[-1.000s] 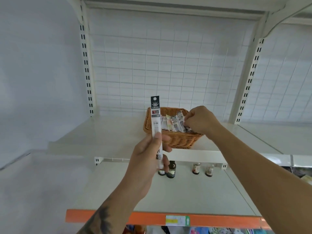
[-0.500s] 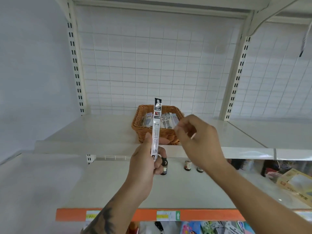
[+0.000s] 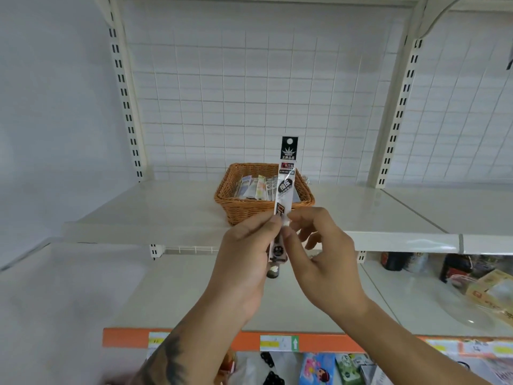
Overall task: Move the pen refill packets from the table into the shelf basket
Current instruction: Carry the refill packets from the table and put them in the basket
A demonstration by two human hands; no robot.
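Note:
A long narrow pen refill packet (image 3: 286, 173) with a black header stands upright in front of me. My left hand (image 3: 247, 257) grips its lower part from the left. My right hand (image 3: 322, 262) pinches the same packet from the right with thumb and forefinger, just below its middle. Behind it a woven wicker basket (image 3: 241, 207) sits on the white upper shelf (image 3: 166, 207), with several refill packets (image 3: 255, 187) lying inside. The packet's lower end is partly hidden between my hands.
A white lower shelf (image 3: 172, 295) with an orange price strip (image 3: 200, 339) lies beneath. Small bottles and boxed goods (image 3: 466, 276) stand at its right. Slotted white uprights (image 3: 125, 90) and a wire grid back panel (image 3: 249, 93) frame the shelf. Colourful packs (image 3: 327, 368) show below the strip.
My right hand has left the basket and come back to the packet held by my left hand, now pinching it. The view has pulled back from the shelf slightly.

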